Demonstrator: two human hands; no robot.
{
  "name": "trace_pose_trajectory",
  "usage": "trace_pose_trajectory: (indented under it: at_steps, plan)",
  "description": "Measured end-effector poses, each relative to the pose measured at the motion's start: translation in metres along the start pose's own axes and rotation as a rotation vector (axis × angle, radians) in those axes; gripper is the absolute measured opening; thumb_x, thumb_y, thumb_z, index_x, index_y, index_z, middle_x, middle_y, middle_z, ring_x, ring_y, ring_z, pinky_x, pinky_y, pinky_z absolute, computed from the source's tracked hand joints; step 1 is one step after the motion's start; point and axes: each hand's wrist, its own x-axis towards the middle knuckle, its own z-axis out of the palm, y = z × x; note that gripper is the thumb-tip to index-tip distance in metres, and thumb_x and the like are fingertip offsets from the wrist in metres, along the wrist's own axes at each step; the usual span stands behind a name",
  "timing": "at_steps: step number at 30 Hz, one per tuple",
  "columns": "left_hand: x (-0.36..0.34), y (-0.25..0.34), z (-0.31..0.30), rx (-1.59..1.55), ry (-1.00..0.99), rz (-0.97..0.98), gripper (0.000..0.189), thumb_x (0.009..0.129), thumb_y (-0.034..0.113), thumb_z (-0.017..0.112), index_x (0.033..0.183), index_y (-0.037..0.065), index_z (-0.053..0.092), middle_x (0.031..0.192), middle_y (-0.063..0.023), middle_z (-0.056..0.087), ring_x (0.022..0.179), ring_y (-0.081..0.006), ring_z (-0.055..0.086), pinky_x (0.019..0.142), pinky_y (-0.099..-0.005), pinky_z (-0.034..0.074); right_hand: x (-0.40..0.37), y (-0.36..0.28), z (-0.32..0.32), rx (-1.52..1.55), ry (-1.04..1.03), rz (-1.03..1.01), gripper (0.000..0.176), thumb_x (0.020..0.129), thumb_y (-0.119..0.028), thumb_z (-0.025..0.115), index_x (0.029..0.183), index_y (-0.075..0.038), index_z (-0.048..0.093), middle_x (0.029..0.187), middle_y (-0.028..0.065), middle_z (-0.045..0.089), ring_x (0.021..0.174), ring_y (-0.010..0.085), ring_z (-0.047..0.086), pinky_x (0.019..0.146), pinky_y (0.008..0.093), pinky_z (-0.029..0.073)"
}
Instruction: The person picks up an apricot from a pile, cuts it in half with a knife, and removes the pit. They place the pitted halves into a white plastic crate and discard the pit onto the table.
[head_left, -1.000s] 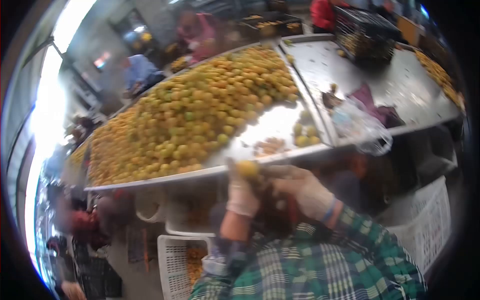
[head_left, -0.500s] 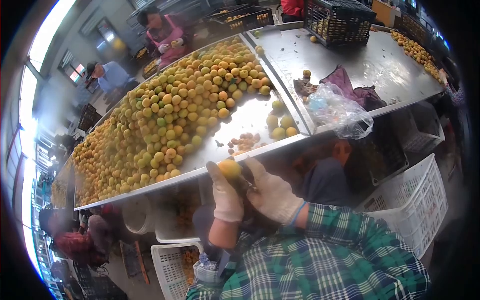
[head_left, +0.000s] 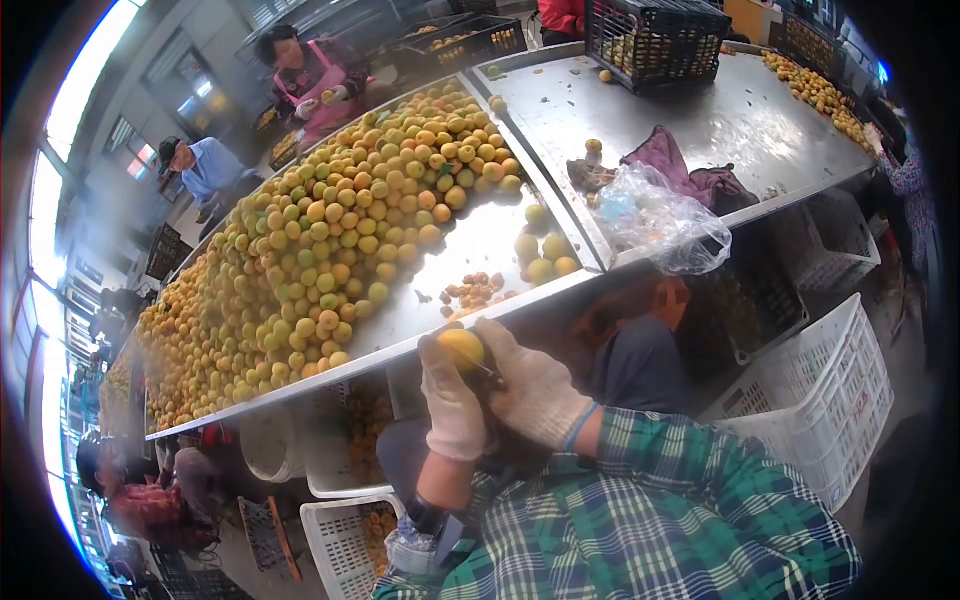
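Both of my hands wear whitish gloves and meet just in front of the metal table's edge (head_left: 385, 352). My left hand (head_left: 452, 405) is closed on a yellow-orange fruit (head_left: 461, 347). My right hand (head_left: 535, 392) is against the fruit's right side, its fingers closed round a small thin tool (head_left: 486, 370), mostly hidden. Beyond them a large heap of yellow, orange and green fruit (head_left: 330, 240) covers the left of the table. Small brownish pieces (head_left: 474, 292) lie near the edge, and a few loose fruits (head_left: 541, 269) sit in the corner.
A clear plastic bag (head_left: 655, 222) and a purple cloth (head_left: 665, 165) lie on the right table section, with a black crate (head_left: 655, 45) behind. White crates (head_left: 825, 400) (head_left: 340, 555) stand below at both sides. Co-workers (head_left: 310, 80) (head_left: 205, 170) are across the table.
The whole view has shifted slightly, so the table and heap appear further left. My hands stay together on the fruit, and my right hand has turned slightly over it.
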Motion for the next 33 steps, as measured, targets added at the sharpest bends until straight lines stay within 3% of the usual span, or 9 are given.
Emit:
trace_pose_trajectory:
  at_steps: [3, 5, 7, 9, 11, 17, 24, 28, 33]
  plan:
    - [-0.002, 0.001, -0.002, 0.144, -0.091, 0.14, 0.071, 0.096, 0.064, 0.031, 0.114, -0.001, 0.054, 0.095, -0.0072, 0.058, 0.087, -0.016, 0.055, 0.08, -0.0295, 0.045, 0.002, 0.008, 0.007, 0.01, 0.079, -0.087, 0.063, 0.081, -0.018, 0.06, 0.138, -0.012, 0.032, 0.098, 0.0191, 0.066, 0.087, 0.0402, 0.065, 0.076, 0.0508, 0.052]
    - [0.003, -0.008, -0.006, 0.308, -0.107, 0.315, 0.046, 0.101, 0.043, 0.041, 0.112, 0.001, 0.056, 0.095, -0.0093, 0.061, 0.083, -0.0174, 0.058, 0.073, -0.0321, 0.049, 0.002, 0.009, 0.004, -0.002, 0.066, -0.074, 0.062, 0.081, -0.019, 0.061, 0.136, -0.012, 0.035, 0.097, 0.0185, 0.066, 0.086, 0.0391, 0.065, 0.074, 0.0493, 0.052]
    - [0.005, -0.007, 0.0, 0.483, -0.065, 0.453, 0.059, 0.097, 0.055, 0.045, 0.099, -0.003, 0.058, 0.085, -0.008, 0.061, 0.079, -0.0172, 0.057, 0.075, -0.0306, 0.048, 0.007, 0.008, 0.004, -0.007, 0.075, -0.086, 0.06, 0.081, -0.02, 0.061, 0.135, -0.011, 0.037, 0.096, 0.0179, 0.066, 0.085, 0.0381, 0.066, 0.072, 0.0478, 0.053]
    - [0.008, -0.005, -0.002, 0.591, -0.093, 0.263, 0.05, 0.086, 0.046, 0.069, 0.098, -0.002, 0.06, 0.086, -0.0057, 0.063, 0.078, -0.0105, 0.057, 0.07, -0.0255, 0.049, 0.013, 0.016, 0.011, -0.102, 0.108, -0.08, 0.057, 0.082, -0.023, 0.062, 0.132, -0.009, 0.04, 0.094, 0.0173, 0.066, 0.081, 0.0356, 0.067, 0.066, 0.0443, 0.054]
    - [0.014, -0.013, -0.007, 0.566, -0.111, 0.206, 0.042, 0.084, 0.034, 0.075, 0.101, -0.001, 0.061, 0.087, -0.0015, 0.063, 0.078, -0.0076, 0.057, 0.071, -0.0232, 0.049, 0.012, 0.02, 0.012, -0.128, 0.181, -0.174, 0.054, 0.083, -0.026, 0.062, 0.13, -0.008, 0.041, 0.092, 0.0165, 0.066, 0.078, 0.034, 0.067, 0.063, 0.0427, 0.055]
    - [0.013, -0.004, -0.003, 0.29, -0.114, 0.027, 0.038, 0.086, 0.026, 0.073, 0.107, -0.003, 0.062, 0.093, -0.0015, 0.064, 0.08, -0.0069, 0.057, 0.073, -0.0223, 0.049, 0.021, 0.034, 0.022, -0.154, 0.236, -0.229, 0.036, 0.083, -0.03, 0.06, 0.111, -0.009, 0.051, 0.092, 0.0137, 0.065, 0.077, 0.0329, 0.067, 0.063, 0.0437, 0.054]
    - [0.02, 0.019, -0.008, 0.814, -0.32, 0.158, 0.043, 0.081, 0.032, 0.078, 0.099, -0.004, 0.066, 0.084, -0.0045, 0.067, 0.076, -0.0078, 0.058, 0.07, -0.0238, 0.051, 0.014, 0.032, 0.003, -0.328, 0.25, -0.203, 0.028, 0.083, -0.036, 0.058, 0.098, -0.012, 0.057, 0.088, 0.0119, 0.065, 0.075, 0.0326, 0.067, 0.06, 0.0437, 0.052]
    - [0.023, 0.041, -0.002, 0.826, -0.41, 0.019, 0.046, 0.078, 0.038, 0.08, 0.096, -0.002, 0.067, 0.081, -0.0055, 0.066, 0.075, -0.0091, 0.059, 0.069, -0.0253, 0.051, 0.015, 0.037, 0.001, -0.332, 0.273, -0.234, 0.024, 0.083, -0.036, 0.058, 0.091, -0.014, 0.058, 0.081, 0.0105, 0.065, 0.074, 0.0313, 0.067, 0.061, 0.0419, 0.053]
    - [0.014, 0.03, -0.007, 0.71, -0.42, 0.138, 0.042, 0.078, 0.034, 0.081, 0.095, -0.002, 0.067, 0.081, -0.0062, 0.066, 0.073, -0.0104, 0.059, 0.068, -0.0267, 0.051, 0.01, 0.046, 0.008, -0.273, 0.116, -0.313, 0.022, 0.085, -0.032, 0.058, 0.091, -0.011, 0.057, 0.085, 0.0114, 0.066, 0.08, 0.0329, 0.066, 0.065, 0.0412, 0.053]
